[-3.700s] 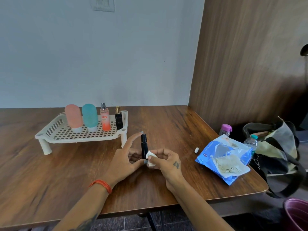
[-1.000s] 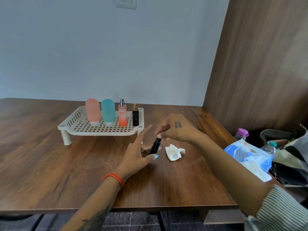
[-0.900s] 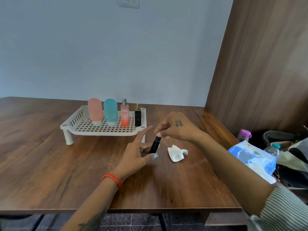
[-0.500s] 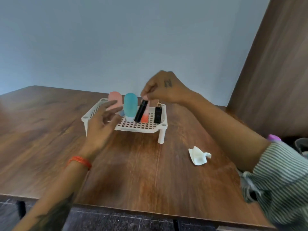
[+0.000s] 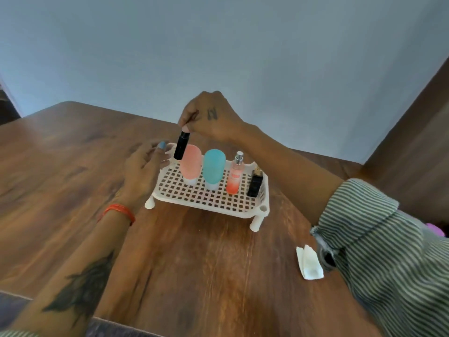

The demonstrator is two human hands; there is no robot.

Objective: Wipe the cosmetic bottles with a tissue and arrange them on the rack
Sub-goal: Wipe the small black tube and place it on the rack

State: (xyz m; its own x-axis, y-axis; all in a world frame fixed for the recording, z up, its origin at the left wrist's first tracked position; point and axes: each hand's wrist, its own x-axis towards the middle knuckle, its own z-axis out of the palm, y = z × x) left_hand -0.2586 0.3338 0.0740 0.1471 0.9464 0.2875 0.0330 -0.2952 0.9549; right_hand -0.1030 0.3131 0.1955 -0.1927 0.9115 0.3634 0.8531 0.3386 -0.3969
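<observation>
My right hand (image 5: 213, 117) pinches the top of a slim black bottle (image 5: 181, 145) and holds it in the air above the left end of the white lattice rack (image 5: 211, 198). On the rack stand a pink tube (image 5: 191, 164), a teal tube (image 5: 213, 167), an orange spray bottle (image 5: 235, 176) and a small black bottle with a gold cap (image 5: 255, 183). My left hand (image 5: 143, 171) hovers at the rack's left end with relaxed, spread fingers, holding nothing. A crumpled white tissue (image 5: 309, 262) lies on the table by my right sleeve.
The brown wooden table (image 5: 194, 263) runs to a pale blue wall behind and a wooden panel at the right. A bit of a pink-purple object (image 5: 436, 229) shows at the right edge behind my striped sleeve.
My right hand carried the black bottle from the table near the tissue up over the rack, then leftward past the tubes. My left hand followed to the rack's left end. The tissue stayed on the table.
</observation>
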